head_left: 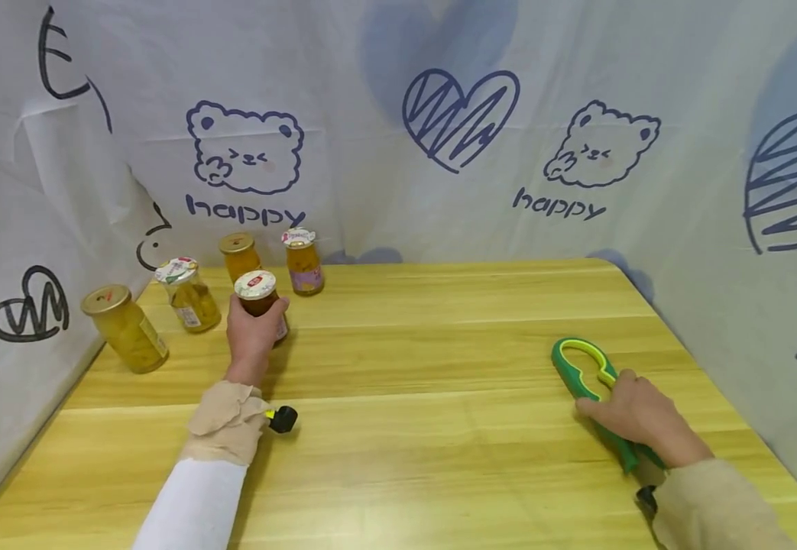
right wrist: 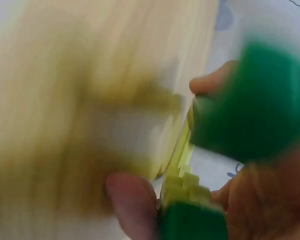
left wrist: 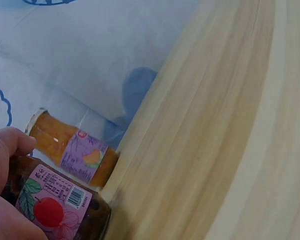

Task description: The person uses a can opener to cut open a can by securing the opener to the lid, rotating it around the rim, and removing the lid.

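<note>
My left hand (head_left: 252, 336) grips a jar with dark contents (head_left: 256, 284), its thumb and fingers around the side below the white patterned lid. In the left wrist view, this dark jar (left wrist: 52, 205) shows a pink label with a red cherry and a barcode. Over on the right, my right hand (head_left: 635, 412) holds a green jar opener (head_left: 566, 365) by its handles, the yellow-lined loop pointing away from me. Close up in the right wrist view, the green handle (right wrist: 257, 105) is blurred, with fingers on both sides of yellow teeth (right wrist: 185, 185).
Beyond the gripped jar stand a gold-lidded orange jar (head_left: 238, 260) and a purple-labelled jar (head_left: 306, 267). To its left are a patterned-lid jar (head_left: 193, 302) and a larger gold-lidded jar (head_left: 130, 336). The wooden table (head_left: 426, 367) meets white printed cloth (head_left: 364, 176) at back and sides.
</note>
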Motion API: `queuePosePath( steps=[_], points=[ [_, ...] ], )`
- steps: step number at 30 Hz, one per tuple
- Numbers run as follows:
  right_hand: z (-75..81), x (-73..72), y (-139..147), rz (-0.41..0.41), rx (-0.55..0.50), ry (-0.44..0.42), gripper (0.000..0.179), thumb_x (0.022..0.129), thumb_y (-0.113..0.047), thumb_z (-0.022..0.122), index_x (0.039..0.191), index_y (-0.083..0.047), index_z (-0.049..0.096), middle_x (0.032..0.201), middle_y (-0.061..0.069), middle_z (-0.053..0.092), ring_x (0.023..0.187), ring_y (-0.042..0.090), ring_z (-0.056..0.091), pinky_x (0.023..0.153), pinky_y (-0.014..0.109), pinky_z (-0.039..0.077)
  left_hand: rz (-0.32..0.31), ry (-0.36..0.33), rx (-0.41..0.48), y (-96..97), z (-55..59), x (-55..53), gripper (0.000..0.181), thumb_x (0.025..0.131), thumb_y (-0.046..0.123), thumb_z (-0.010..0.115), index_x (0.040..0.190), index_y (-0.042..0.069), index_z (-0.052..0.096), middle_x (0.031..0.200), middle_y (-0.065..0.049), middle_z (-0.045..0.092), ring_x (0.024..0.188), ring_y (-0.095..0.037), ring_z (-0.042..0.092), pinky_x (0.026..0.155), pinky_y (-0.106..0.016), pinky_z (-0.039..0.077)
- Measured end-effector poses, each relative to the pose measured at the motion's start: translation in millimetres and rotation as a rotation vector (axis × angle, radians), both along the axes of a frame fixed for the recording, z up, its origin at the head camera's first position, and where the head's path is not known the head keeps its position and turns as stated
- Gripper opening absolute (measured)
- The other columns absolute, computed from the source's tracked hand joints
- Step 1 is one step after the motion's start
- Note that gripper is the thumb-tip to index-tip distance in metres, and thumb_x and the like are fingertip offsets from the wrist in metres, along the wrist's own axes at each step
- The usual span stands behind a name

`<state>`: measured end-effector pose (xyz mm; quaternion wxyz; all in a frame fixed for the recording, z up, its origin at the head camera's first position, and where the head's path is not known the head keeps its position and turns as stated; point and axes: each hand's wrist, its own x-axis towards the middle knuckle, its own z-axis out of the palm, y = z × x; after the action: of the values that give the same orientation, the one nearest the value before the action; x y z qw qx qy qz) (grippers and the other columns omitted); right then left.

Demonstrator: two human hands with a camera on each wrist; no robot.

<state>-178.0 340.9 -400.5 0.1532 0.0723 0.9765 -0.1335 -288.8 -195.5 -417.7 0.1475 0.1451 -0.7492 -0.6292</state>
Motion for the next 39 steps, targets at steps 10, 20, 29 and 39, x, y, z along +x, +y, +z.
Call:
queuePosePath(
  steps=[10,20,29,39],
  points=[
    [4.0,4.7,4,0.008,-0.091,0.072,0.096,0.1,-0.06,0.05,0.136,0.027,0.028,0.12,0.046,0.034,0.08,0.036,0.052,0.063,0.04,0.045,-0.084,0.008,0.012,19.4,4.2,-1.4,0.077,0.095,0.026,0.071,0.158,0.01,0.031,0.157,-0.018,0.044,0.14,-0.033,0.047,0.117,-0.048,0.042],
    [8.3,7.5,3,-0.016,-0.093,0.181,0.086,0.102,-0.06,0.044,0.127,0.022,0.041,0.113,0.037,0.041,0.074,0.03,0.052,0.057,0.033,0.043,-0.224,-0.014,-0.011,53.2,-0.9,-5.3,0.077,0.096,0.03,0.071,0.159,0.016,0.03,0.158,-0.015,0.044,0.142,-0.033,0.047,0.118,-0.052,0.042],
    [11.1,5.7,-1,-0.014,-0.108,0.173,0.095,0.094,-0.059,0.063,0.139,0.02,0.034,0.115,0.035,0.047,0.08,0.03,0.054,0.059,0.033,0.046,-0.342,0.039,-0.063,94.5,-9.4,-8.0,0.077,0.091,0.028,0.079,0.154,0.015,0.037,0.149,-0.015,0.051,0.134,-0.035,0.054,0.113,-0.053,0.046],
    [17.7,5.7,-4,0.077,-0.119,0.281,0.058,0.099,-0.028,0.055,0.137,0.014,0.043,0.093,0.018,0.06,0.074,0.024,0.053,0.058,0.033,0.04,-0.462,0.085,-0.036,143.5,-12.6,-13.9,0.067,0.092,0.024,0.079,0.149,0.014,0.044,0.143,-0.014,0.056,0.129,-0.033,0.057,0.108,-0.051,0.049]
  ],
)
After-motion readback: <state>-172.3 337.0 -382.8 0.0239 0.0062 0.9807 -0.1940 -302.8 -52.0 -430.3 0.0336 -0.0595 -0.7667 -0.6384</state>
